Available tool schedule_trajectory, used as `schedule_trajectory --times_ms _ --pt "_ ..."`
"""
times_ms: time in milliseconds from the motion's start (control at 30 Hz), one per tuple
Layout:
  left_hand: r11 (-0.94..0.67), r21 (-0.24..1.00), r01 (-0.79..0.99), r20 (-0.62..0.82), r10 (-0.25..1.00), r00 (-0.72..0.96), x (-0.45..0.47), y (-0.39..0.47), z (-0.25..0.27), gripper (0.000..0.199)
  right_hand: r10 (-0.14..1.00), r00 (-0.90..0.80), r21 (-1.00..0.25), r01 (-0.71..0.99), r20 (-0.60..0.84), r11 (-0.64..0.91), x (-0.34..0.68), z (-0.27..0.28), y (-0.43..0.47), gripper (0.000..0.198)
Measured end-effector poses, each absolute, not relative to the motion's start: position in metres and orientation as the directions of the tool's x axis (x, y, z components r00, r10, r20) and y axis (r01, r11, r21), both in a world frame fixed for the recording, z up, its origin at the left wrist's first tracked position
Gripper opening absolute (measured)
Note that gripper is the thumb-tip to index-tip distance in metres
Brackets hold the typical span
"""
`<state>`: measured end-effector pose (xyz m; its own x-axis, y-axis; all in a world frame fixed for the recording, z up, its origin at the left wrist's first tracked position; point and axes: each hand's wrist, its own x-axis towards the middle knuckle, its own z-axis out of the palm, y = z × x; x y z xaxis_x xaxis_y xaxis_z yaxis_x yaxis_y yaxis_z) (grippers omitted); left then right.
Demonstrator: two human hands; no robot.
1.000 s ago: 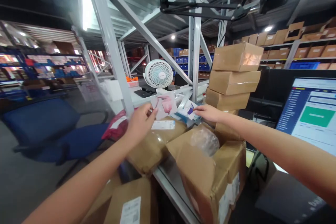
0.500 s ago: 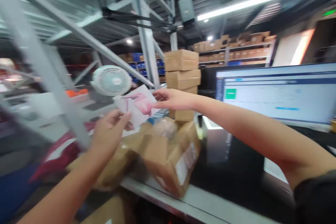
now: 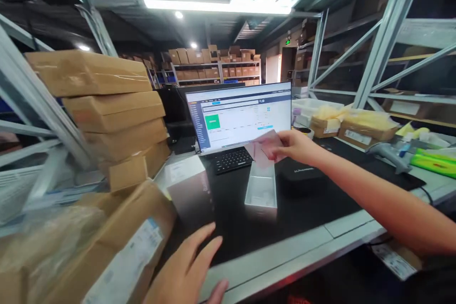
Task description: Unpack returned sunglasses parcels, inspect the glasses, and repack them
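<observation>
The right hand (image 3: 295, 146) reaches in over the table (image 3: 231, 232) with its fingers pinched narrow on the near right edge of a thin printed card (image 3: 261, 152); the card juts out to the left of the fingertips, and part of it lies behind them. Its print looks pinkish (blur hides the details). Beneath the card and a little nearer is a narrow white box (image 3: 261, 190), uncovered at the top, and the card's lower end overlaps its far end in view; whether the two touch, I cannot tell. The left hand (image 3: 181, 268) is at the near edge of the table, well apart from the card, its fingers spread wide and holding nothing that shows. Just beyond those fingers, on the left, stands a dark box with a pale top (image 3: 192, 194). Farther left, a brown carton (image 3: 138, 228) with a white label has crumpled clear plastic (image 3: 64, 232) inside, and a stack of cartons (image 3: 117, 114) rises behind it. At the far side a black keyboard (image 3: 231, 160) lies to the left of the card, in front of a lit monitor (image 3: 238, 114). A handheld scanner (image 3: 390, 154) rests on the right, beyond the right forearm.
</observation>
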<state>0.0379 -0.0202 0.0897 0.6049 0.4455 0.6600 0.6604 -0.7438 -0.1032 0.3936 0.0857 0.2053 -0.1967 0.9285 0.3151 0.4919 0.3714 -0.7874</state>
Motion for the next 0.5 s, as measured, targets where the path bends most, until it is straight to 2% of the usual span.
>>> schedule_trajectory --times_ms 67,133,200,267,333,367,433,500 --pt "-0.693 -0.035 0.72 0.626 0.547 0.556 0.086 -0.007 0.071 0.076 0.948 -0.152 -0.82 0.477 0.28 0.318 0.414 0.181 0.083 0.022" --pt "-0.628 0.084 0.774 0.626 0.637 0.449 0.134 0.009 0.054 0.086 0.939 -0.121 -0.789 0.514 0.321 0.336 0.424 0.169 0.08 0.021" --pt "-0.577 0.183 0.796 0.591 0.712 0.38 0.173 0.024 0.039 0.083 0.906 -0.123 -0.725 0.56 0.406 0.401 0.427 0.164 0.08 0.019" --pt "-0.534 0.23 0.813 0.57 0.751 0.332 0.198 0.036 0.025 0.067 0.853 -0.153 -0.637 0.603 0.499 0.48 0.427 0.161 0.084 0.018" --pt "-0.522 0.223 0.823 0.608 0.735 0.302 0.209 0.041 0.013 0.046 0.807 -0.194 -0.58 0.605 0.557 0.545 0.427 0.155 0.09 0.019" --pt "-0.531 0.203 0.823 0.647 0.703 0.294 0.209 0.04 0.009 0.038 0.801 -0.21 -0.59 0.577 0.561 0.565 0.426 0.15 0.093 0.019" --pt "-0.562 0.146 0.814 0.739 0.61 0.288 0.206 0.033 0.004 0.027 0.825 -0.243 -0.681 0.472 0.51 0.56 0.423 0.137 0.1 0.026" --pt "-0.581 0.105 0.807 0.796 0.536 0.282 0.202 0.023 0.002 0.023 0.856 -0.296 -0.753 0.41 0.424 0.515 0.419 0.126 0.104 0.045"
